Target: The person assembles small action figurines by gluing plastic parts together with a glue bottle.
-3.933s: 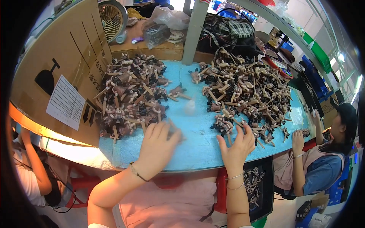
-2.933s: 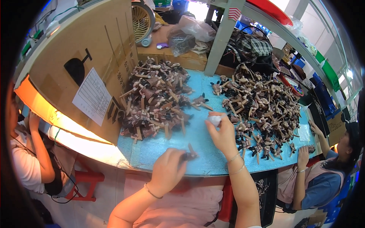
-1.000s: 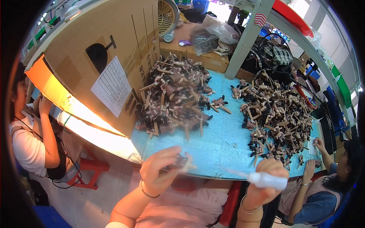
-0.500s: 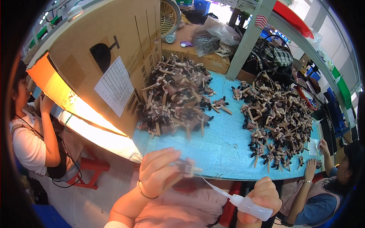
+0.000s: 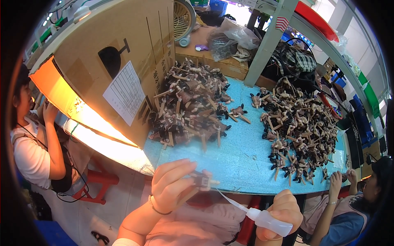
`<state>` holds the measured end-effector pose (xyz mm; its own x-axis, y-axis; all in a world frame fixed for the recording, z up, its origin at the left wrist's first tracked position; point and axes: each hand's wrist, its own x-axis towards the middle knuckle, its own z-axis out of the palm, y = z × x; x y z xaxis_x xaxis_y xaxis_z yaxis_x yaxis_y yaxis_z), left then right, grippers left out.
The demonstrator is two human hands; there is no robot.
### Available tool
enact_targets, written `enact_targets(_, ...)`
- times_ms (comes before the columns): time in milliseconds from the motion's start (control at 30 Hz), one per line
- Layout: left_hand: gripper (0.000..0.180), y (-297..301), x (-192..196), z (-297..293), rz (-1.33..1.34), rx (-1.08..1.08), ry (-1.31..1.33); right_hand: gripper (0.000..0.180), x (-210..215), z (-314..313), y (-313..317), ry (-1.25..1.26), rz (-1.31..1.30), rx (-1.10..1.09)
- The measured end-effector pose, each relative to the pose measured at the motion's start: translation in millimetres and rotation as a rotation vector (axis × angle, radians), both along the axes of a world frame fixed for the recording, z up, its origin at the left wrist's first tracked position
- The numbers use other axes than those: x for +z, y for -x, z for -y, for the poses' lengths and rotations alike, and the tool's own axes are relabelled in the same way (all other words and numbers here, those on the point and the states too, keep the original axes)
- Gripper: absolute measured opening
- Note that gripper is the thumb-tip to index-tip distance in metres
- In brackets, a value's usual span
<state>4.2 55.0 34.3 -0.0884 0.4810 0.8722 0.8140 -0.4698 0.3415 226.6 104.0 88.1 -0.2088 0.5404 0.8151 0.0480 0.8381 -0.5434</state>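
Note:
Held in my left hand (image 5: 172, 184) is a small toy figure (image 5: 202, 180), its body between my fingers and a pale end pointing right. My right hand (image 5: 284, 211) is wrapped around a white squeeze bottle (image 5: 269, 222). The bottle's long thin nozzle (image 5: 230, 199) slants up and left, its tip close to the figure; whether it touches I cannot tell. Past my hands, one heap of similar brown and black figures (image 5: 193, 102) lies against the cardboard. A second heap of figures (image 5: 301, 127) covers the right part of the blue tabletop (image 5: 242, 143).
A tall cardboard partition (image 5: 139, 49) with a paper sheet stands at the left. Behind the heaps are a fan (image 5: 182, 20), plastic bags (image 5: 234, 39) and a grey post (image 5: 269, 45). One person (image 5: 37, 151) sits at the left, another (image 5: 344, 213) at the right.
My two hands, the figure and the bottle have barely shifted. At the right, the other person's hands have moved closer together. A sandalled foot now shows on the floor at lower left.

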Motion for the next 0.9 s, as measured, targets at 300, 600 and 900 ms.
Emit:
enact_targets(300, 0.043, -2, 2, 0, 0.038, 0.015, 0.045, 0.052, -1, 1, 1, 0.018, -0.048, -0.008)
enact_targets(600, 0.037, 1, -1, 0, 0.092, 0.000, 0.054, 0.052, 0, 1, 5, 0.000, -0.063, -0.050)
enact_targets(900, 0.034, 1, -10, 0, 0.254, -0.134, 0.082, 0.051, -3, 2, 4, 0.048, -0.086, -0.022)
